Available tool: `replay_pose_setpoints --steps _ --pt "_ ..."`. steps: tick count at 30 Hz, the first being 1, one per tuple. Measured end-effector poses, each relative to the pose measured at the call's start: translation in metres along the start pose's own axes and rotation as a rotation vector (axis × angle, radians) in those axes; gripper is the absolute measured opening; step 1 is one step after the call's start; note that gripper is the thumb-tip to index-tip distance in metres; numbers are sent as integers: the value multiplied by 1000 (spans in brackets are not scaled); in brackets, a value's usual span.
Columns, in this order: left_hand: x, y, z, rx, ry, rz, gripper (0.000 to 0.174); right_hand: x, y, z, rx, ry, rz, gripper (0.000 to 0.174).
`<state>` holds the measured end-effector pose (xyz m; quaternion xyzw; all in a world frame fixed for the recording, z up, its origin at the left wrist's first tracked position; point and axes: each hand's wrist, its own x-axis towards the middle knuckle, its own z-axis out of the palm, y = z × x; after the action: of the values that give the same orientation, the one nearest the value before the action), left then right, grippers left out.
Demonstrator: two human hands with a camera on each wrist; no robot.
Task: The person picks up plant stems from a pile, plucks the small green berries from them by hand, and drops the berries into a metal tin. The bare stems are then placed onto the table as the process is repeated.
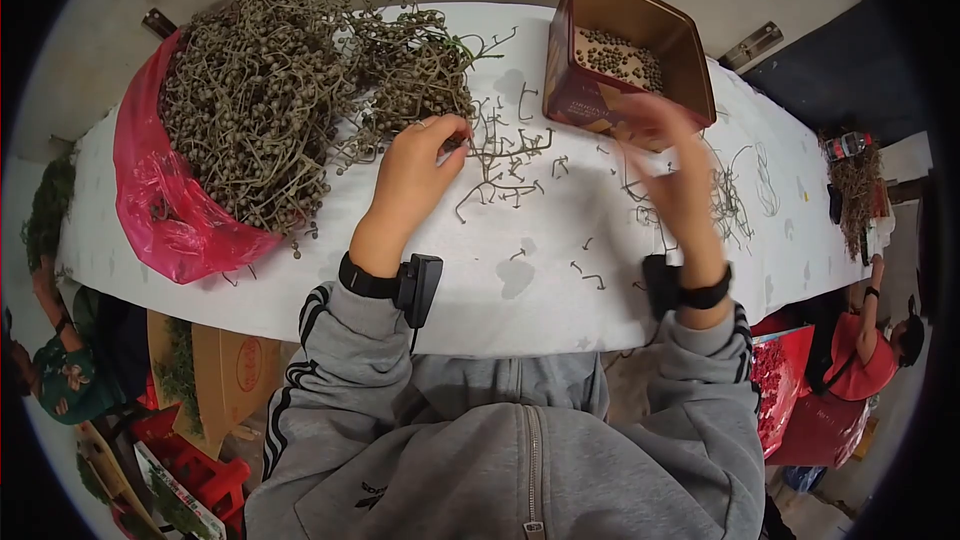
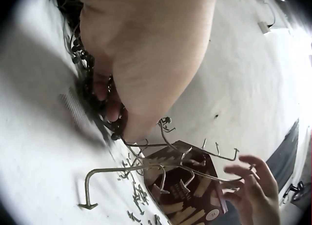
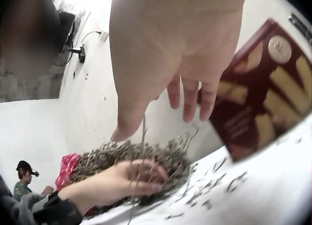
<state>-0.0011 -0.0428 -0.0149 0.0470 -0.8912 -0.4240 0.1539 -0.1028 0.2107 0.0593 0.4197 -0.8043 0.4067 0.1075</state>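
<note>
At the right edge of the berry-stem pile (image 1: 420,80), my left hand (image 1: 415,170) has curled fingers gripping berry stems. Dark berries (image 2: 116,136) show at its fingertips in the left wrist view, with bare branching stems (image 2: 195,170) extending past the thumb. My right hand (image 1: 675,165), blurred, is in front of the maroon tin (image 1: 585,90), its fingers loosely extended. In the right wrist view, several fingers of the right hand (image 3: 170,54) hang apart, and a thin stem (image 3: 144,137) shows below; whether it touches the hand is unclear. Loose berries (image 1: 615,58) lie inside the tin.
A pink bag (image 1: 150,190) full of berry stems stands at the left. Bare stems (image 1: 515,155) lie scattered mid-table on the white cloth (image 1: 450,290), with more stems (image 1: 735,195) to the right. Other people (image 1: 870,345) are at both sides, beside boxes and bags.
</note>
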Motion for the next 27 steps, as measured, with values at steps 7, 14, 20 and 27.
replay_pose_setpoints --steps 7,14,20,27 --pt "-1 3 1 83 37 46 20 6 -23 81 26 -406 -36 32" --pt "0 9 -4 -83 -53 -69 27 -8 15 22 427 -97 317 8" --pt "-1 2 -2 56 -45 38 31 -28 32 -7 301 40 363 13" --pt "-1 12 -15 -25 -77 -7 34 -23 32 -1 185 251 297 14"
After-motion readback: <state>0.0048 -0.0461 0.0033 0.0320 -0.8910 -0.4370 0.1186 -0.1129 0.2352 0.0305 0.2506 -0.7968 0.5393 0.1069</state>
